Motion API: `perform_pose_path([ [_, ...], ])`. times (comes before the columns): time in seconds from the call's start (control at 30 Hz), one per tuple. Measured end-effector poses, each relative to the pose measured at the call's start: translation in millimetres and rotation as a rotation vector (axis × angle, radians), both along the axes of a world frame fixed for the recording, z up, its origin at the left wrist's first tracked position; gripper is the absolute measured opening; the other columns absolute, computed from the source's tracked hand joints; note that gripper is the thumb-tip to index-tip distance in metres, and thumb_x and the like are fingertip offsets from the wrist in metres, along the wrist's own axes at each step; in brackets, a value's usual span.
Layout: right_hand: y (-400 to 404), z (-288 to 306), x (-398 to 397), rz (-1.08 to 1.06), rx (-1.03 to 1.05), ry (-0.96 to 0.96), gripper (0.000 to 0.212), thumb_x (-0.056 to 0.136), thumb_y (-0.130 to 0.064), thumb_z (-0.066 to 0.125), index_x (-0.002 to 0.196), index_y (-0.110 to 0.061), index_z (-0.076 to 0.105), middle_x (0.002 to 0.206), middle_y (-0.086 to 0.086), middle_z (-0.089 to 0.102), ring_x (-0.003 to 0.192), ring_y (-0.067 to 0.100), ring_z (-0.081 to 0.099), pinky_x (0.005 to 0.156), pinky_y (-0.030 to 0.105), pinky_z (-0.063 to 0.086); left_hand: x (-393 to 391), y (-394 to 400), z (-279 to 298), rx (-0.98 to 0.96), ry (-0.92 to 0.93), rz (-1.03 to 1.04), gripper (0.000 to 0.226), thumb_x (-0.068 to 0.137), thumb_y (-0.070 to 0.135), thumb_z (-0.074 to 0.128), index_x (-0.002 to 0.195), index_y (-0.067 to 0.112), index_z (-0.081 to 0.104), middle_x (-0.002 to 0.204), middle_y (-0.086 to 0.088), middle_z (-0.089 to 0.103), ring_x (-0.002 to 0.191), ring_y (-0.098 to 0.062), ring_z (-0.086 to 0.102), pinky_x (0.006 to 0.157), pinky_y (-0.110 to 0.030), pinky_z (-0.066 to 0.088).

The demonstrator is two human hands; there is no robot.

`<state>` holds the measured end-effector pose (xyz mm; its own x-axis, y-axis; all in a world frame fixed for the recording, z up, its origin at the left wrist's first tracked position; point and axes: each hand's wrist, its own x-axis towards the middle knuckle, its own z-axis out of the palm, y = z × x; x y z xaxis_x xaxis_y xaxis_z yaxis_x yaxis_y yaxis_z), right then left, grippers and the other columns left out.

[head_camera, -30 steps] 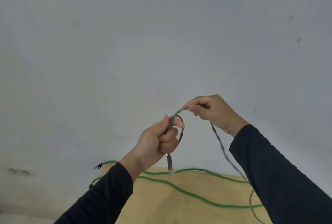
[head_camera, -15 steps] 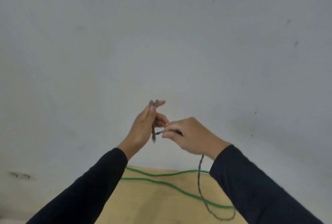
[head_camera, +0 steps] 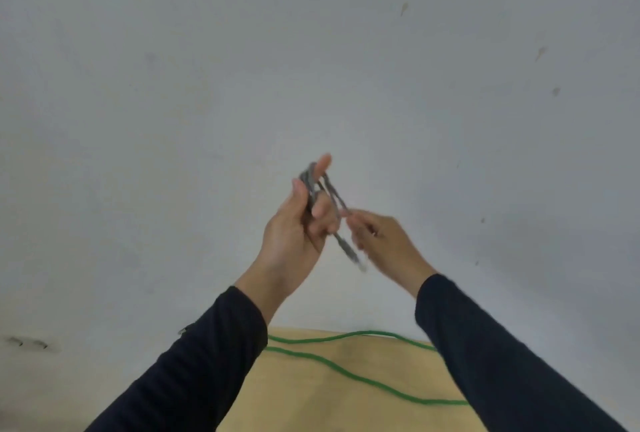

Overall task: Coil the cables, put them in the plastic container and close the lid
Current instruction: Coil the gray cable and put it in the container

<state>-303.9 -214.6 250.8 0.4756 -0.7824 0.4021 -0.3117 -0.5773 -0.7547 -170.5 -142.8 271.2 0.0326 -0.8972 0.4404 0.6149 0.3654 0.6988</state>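
Both arms raised from the lower corners toward mid-frame, dark sleeves (head_camera: 194, 362) to the wrists. Left hand (head_camera: 294, 231) upright at centre, palm turned right, index finger extended upward, thumb up beside it, remaining fingers (head_camera: 320, 210) curled round grey cable (head_camera: 313, 186) loops. Right hand (head_camera: 384, 244) just right and lower, blurred, fingertips pinched at the cable strand, nearly touching the left.

Thin grey cable (head_camera: 341, 220) and right hand (head_camera: 384, 244) motion-blurred; grip unclear. Green cable (head_camera: 363, 378) ran under both dark sleeves; wooden table (head_camera: 311, 404) cropped at near edge.
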Motion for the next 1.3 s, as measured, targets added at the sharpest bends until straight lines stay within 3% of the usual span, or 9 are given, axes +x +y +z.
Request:
perform_pose_path([
  [0.2, 31.9, -17.1, 13.3, 0.207, -0.074, 0.34, 0.027, 0.095, -0.024, 0.047, 0.117, -0.019, 0.062, 0.061, -0.007, 0.054, 0.045, 0.004, 0.042, 0.051, 0.016, 0.035, 41.6, -23.6, -3.8, 0.081, -0.473, 0.531, 0.042, 0.102, 0.031, 0.023, 0.143, 0.027, 0.027, 0.082, 0.005, 0.065, 0.063, -0.005, 0.056, 0.072, -0.018, 0.046],
  [0.33, 21.8, 27.5, 6.0, 0.162, -0.18, 0.274, 0.012, 0.085, -0.022, 0.064, 0.092, -0.018, 0.072, 0.062, 0.003, 0.063, 0.049, 0.009, 0.045, 0.053, 0.019, 0.036, 30.4, -8.0, -38.8, 0.121, -0.911, 0.438, 0.042, 0.099, 0.036, 0.026, 0.137, 0.026, 0.04, 0.086, -0.001, 0.07, 0.069, 0.0, 0.064, 0.068, -0.01, 0.044],
  [0.5, 3.4, 59.0, -9.1, 0.166, -0.083, 0.165, 0.003, 0.077, -0.022, 0.073, 0.08, -0.021, 0.074, 0.075, 0.009, 0.07, 0.066, 0.013, 0.06, 0.069, 0.022, 0.047, 10.1, 5.7, -47.4, 0.11, -0.674, 0.044, 0.051, 0.097, 0.045, 0.02, 0.113, 0.023, 0.063, 0.05, 0.004, 0.043, 0.047, -0.012, 0.033, 0.054, -0.021, 0.038],
  [0.63, -8.1, 56.8, -17.4, 0.068, -0.002, -0.113, 0.013, 0.088, -0.017, 0.06, 0.095, -0.017, 0.071, 0.054, -0.019, 0.061, 0.044, -0.001, 0.046, 0.047, 0.01, 0.036, 10.5, 8.6, -23.1, 0.073, -0.288, -0.15, 0.053, 0.096, 0.041, 0.02, 0.115, 0.015, 0.063, 0.046, 0.011, 0.024, 0.039, -0.003, 0.025, 0.045, -0.018, 0.032],
  [0.8, -9.1, 9.3, 2.9, -0.011, 0.061, -0.057, 0.023, 0.094, -0.026, 0.048, 0.108, -0.028, 0.067, 0.063, -0.019, 0.05, 0.052, -0.003, 0.042, 0.057, 0.018, 0.034, 11.3, -2.6, 13.5, -0.056, -0.02, -0.037, 0.045, 0.1, 0.033, 0.02, 0.131, 0.011, 0.044, 0.055, 0.009, 0.041, 0.047, -0.005, 0.036, 0.058, -0.018, 0.044],
  [1.0, 26.4, -9.6, 23.7, 0.185, -0.056, 0.319, 0.026, 0.094, -0.03, 0.048, 0.101, -0.012, 0.066, 0.072, 0.001, 0.065, 0.06, 0.003, 0.055, 0.058, 0.015, 0.04, 40.1, -25.7, 10.6, -0.007, -0.714, 0.657, 0.042, 0.101, 0.029, 0.025, 0.143, 0.025, 0.024, 0.072, 0.007, 0.052, 0.062, -0.006, 0.047, 0.068, -0.021, 0.044],
  [1.13, 20.0, 31.4, 11.2, 0.19, -0.17, 0.304, 0.014, 0.084, -0.023, 0.065, 0.079, -0.011, 0.07, 0.052, -0.012, 0.054, 0.047, 0.0, 0.046, 0.053, 0.011, 0.035, 38.1, -12.6, -32.8, 0.054, -0.993, 0.455, 0.046, 0.099, 0.039, 0.027, 0.127, 0.01, 0.049, 0.08, -0.004, 0.064, 0.07, -0.01, 0.054, 0.065, -0.02, 0.046],
  [1.2, 11.9, 49.2, 0.9, 0.187, -0.132, 0.274, 0.011, 0.08, -0.02, 0.07, 0.075, -0.011, 0.071, 0.055, -0.014, 0.059, 0.052, -0.001, 0.051, 0.058, 0.01, 0.038, 26.6, 0.4, -44.5, 0.048, -0.967, 0.275, 0.048, 0.097, 0.043, 0.023, 0.1, 0.012, 0.06, 0.065, 0.001, 0.059, 0.057, -0.011, 0.049, 0.059, -0.024, 0.043],
  [1.3, 2.5, 61.3, -10.6, 0.223, -0.066, 0.214, 0.007, 0.081, -0.016, 0.068, 0.075, -0.013, 0.071, 0.071, -0.003, 0.07, 0.066, 0.009, 0.061, 0.067, 0.02, 0.048, 11.4, 10.1, -41.9, 0.048, -0.818, 0.067, 0.058, 0.095, 0.044, 0.014, 0.112, 0.018, 0.062, 0.052, 0.01, 0.039, 0.051, -0.01, 0.033, 0.058, -0.022, 0.038],
])
